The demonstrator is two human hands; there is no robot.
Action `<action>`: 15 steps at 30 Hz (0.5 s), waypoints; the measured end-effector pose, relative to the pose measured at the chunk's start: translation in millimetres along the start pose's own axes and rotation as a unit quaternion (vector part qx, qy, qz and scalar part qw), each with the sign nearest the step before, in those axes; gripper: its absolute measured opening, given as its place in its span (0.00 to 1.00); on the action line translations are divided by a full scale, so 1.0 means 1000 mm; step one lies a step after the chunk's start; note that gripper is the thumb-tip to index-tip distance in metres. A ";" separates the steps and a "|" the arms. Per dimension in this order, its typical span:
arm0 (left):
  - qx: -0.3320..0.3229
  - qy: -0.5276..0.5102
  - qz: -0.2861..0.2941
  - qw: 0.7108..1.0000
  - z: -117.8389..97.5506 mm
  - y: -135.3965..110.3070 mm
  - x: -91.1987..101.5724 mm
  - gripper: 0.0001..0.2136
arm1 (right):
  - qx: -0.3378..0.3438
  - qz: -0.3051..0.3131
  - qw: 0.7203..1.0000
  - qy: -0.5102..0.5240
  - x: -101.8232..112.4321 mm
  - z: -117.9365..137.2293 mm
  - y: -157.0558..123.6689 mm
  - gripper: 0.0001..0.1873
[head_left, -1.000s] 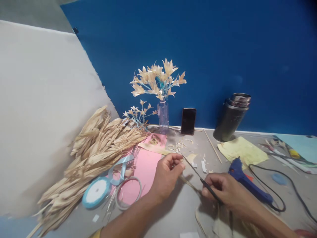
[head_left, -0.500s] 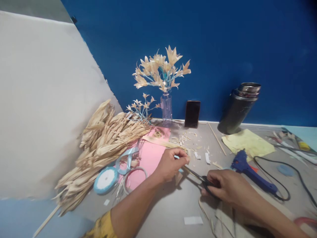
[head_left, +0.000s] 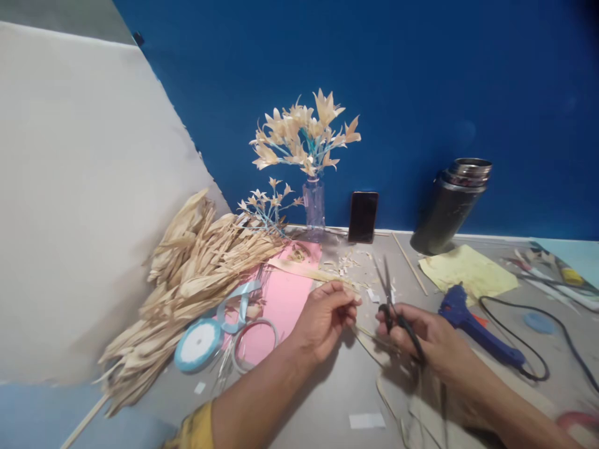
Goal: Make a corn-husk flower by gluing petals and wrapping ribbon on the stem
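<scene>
My right hand (head_left: 433,340) is wrapped around the black-handled scissors (head_left: 387,284). Their blades point up and stand slightly apart. To the left of them, the fingertips of my left hand (head_left: 325,321) are pinched together on a thin pale strip (head_left: 369,332), which runs down towards my right hand. Fingers hide the strip's other end. Behind my left hand, a long flat piece of dried husk (head_left: 304,269) lies across the pink paper (head_left: 286,290). Small husk scraps (head_left: 349,262) are scattered on the table just beyond the hands.
A bundle of dried husks (head_left: 187,274), a light blue ribbon spool (head_left: 199,345) and a tape roll (head_left: 235,357) lie left. Husk flowers (head_left: 294,131) stand in a clear bottle (head_left: 314,209), near a phone (head_left: 363,216) and a flask (head_left: 444,212). Right lies a corded blue glue gun (head_left: 482,330).
The scissors have swung up, away from the strip and my left hand; their blades were pointing left towards its fingertips. My left hand has turned slightly and stays pinched.
</scene>
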State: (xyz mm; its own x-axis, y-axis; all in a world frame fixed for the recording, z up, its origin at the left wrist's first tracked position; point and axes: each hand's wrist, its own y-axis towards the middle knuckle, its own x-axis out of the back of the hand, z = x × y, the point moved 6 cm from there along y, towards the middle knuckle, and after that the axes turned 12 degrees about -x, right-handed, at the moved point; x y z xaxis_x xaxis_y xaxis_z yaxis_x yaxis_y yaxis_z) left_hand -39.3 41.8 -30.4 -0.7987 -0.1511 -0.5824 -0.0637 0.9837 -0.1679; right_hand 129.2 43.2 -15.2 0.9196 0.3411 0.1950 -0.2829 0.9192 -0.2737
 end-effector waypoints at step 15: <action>0.053 0.079 0.108 0.990 0.025 -0.019 -0.018 0.15 | -0.034 -0.019 0.995 0.094 0.008 -0.002 -0.004 0.16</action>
State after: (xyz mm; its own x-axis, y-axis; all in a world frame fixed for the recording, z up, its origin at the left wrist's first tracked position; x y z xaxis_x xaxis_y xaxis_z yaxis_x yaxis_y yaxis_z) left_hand -8.4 23.9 -36.7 -0.8709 0.0874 -0.4836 0.1758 0.9743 -0.1405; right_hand 137.9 42.1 -14.2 0.9656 0.2583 0.0285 -0.2343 0.9128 -0.3344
